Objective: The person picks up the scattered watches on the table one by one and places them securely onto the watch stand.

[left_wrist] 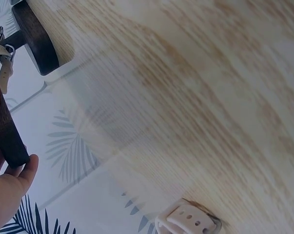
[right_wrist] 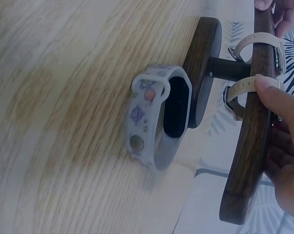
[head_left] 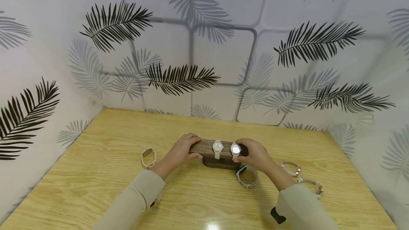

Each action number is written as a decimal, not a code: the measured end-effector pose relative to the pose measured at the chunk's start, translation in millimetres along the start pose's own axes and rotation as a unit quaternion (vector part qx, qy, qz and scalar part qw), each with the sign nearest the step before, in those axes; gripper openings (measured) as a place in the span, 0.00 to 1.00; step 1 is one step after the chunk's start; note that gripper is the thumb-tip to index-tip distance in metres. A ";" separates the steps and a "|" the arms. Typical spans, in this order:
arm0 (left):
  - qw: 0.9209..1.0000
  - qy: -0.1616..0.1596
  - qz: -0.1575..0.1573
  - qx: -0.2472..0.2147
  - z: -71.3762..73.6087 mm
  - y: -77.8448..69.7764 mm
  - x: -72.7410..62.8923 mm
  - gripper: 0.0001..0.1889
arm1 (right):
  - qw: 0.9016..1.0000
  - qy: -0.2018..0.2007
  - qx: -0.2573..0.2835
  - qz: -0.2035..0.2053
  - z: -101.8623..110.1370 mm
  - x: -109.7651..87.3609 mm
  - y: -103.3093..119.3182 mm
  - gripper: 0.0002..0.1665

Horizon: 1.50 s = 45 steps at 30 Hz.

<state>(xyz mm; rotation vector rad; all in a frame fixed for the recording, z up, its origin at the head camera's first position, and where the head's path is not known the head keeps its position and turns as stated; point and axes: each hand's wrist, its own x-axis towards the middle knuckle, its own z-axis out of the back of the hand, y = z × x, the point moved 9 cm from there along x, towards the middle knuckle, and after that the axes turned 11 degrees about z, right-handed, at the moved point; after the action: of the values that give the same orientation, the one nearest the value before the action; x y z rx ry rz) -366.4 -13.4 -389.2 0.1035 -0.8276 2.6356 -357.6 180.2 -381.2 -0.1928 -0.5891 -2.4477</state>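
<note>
A dark wooden watch stand [head_left: 202, 147] stands on the table, its crossbar raised on a post above a flat base. My left hand [head_left: 182, 148] grips the bar's left end, thumb in front and fingers behind. Two pale-strapped wristwatches are fastened round the bar: a middle watch [head_left: 218, 146] and a right watch [head_left: 235, 148]. My right hand [head_left: 255, 153] holds the right watch, with the thumb [right_wrist: 267, 84] on its strap and fingers at the dial side. Just in front of the base rests a pale patterned fitness band [right_wrist: 144, 112] with a black display.
A pale-strapped watch [head_left: 147, 152] lies left of my left forearm. To the right lie a light bracelet-like watch [head_left: 298, 171] and, partly behind my right sleeve, another [head_left: 318, 189]. Leaf-patterned wall covering [head_left: 204, 52] rises behind the wooden table [head_left: 96, 173].
</note>
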 end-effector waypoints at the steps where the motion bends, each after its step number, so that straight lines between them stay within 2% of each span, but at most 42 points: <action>1: 1.000 0.000 -0.001 0.000 0.0 -0.4 -0.1 0.29 | 1.000 0.001 -0.003 -0.003 -0.9 0.8 0.8 0.34; 15: 1.000 -0.005 0.000 -0.002 0.3 -0.9 -0.2 0.29 | 1.000 0.005 0.018 0.004 -6.6 8.1 11.3 0.34; 20: 1.000 -0.007 -0.006 -0.005 0.9 -2.3 -0.3 0.29 | 1.000 0.008 0.022 -0.005 -7.8 8.4 10.6 0.34; 30: 1.000 -0.002 0.000 -0.006 -0.7 0.5 1.5 0.29 | 1.000 0.008 0.024 -0.016 -9.9 7.3 9.5 0.35; 36: 1.000 -0.005 -0.003 0.005 0.8 -1.5 1.8 0.30 | 1.000 -0.004 0.011 -0.004 -6.6 4.6 15.2 0.39; 39: 1.000 -0.003 -0.002 0.008 0.4 -2.0 1.6 0.30 | 1.000 -0.025 0.005 0.001 -1.8 0.2 18.4 0.43; 41: 1.000 -0.002 -0.001 0.009 0.1 -1.9 1.3 0.30 | 0.998 -0.057 0.007 0.006 4.1 -4.2 21.0 0.43; 45: 1.000 -0.004 0.003 0.011 -0.2 -0.6 1.0 0.30 | 0.988 -0.148 -0.014 0.031 19.5 -17.5 29.7 0.30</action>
<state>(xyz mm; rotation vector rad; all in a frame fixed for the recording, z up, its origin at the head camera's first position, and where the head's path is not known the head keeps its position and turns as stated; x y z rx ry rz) -367.1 -12.5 -388.8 0.1166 -0.8039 2.6511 -325.9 177.1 -357.6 -0.5846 -0.6641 -2.3835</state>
